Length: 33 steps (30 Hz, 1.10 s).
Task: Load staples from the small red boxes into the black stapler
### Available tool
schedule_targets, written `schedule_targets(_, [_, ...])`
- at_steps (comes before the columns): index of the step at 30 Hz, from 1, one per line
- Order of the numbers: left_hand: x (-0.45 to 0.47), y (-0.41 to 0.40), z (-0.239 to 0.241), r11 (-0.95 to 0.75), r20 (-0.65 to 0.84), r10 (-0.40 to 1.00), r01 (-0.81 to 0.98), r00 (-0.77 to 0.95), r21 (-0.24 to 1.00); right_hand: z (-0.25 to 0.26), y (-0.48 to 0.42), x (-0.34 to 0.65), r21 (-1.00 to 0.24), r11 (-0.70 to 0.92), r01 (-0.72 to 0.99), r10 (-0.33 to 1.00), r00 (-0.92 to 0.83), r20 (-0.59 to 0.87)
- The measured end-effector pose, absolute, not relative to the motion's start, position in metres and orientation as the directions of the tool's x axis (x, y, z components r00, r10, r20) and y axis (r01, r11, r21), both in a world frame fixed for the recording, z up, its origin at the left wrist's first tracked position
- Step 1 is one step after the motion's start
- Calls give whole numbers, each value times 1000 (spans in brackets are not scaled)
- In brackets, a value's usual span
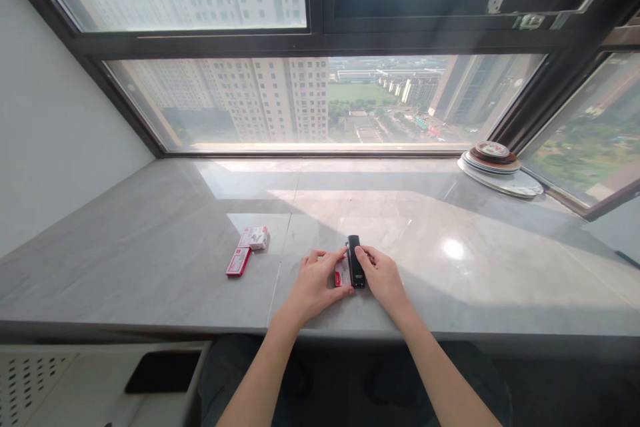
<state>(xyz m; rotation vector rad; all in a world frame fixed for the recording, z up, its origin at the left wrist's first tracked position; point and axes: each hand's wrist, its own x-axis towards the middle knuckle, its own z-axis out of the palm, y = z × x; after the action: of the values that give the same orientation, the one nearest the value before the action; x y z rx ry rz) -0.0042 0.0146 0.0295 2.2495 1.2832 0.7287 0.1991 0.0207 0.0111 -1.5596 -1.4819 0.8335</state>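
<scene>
A black stapler (357,267) is in front of me near the counter's front edge, its long side pointing away from me. My right hand (386,278) grips it from the right, thumb laid on its top. Against the stapler's left side is a small red-and-white pack (343,273), partly covered by fingers. My left hand (316,283) spans this pack, with the index fingertip at its far end and the thumb at its near end beside the stapler. Further left, a flat red-and-white box (239,262) touches a white box with a printed picture (255,238).
The grey tiled counter (165,233) runs up to a dark-framed window. Several stacked plates or trays (495,163) stand in its far right corner. Below the front edge at left, a dark flat object (163,372) lies on a pale surface.
</scene>
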Motion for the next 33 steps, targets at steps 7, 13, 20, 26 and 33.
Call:
schedule_targets(7, [-4, 14, 28, -459, 227, 882, 641, 414, 614, 13, 15, 197, -861, 42, 507, 989, 101, 108])
schedule_targets(13, [-5, 14, 27, -450, 218, 886, 646, 410, 616, 16, 12, 195, -864, 70, 498, 988, 84, 129])
schedule_targets(20, [-4, 13, 27, -470, 225, 877, 658, 426, 588, 12, 13, 195, -885, 75, 459, 981, 126, 148])
schedule_targets(26, [-16, 9, 38, -391, 340, 913, 718, 225, 576, 11, 13, 197, -918, 73, 389, 975, 164, 147])
schedule_targets(33, [-131, 11, 30, 383, 384, 724, 798, -572, 466, 11, 15, 198, -943, 57, 328, 978, 173, 119])
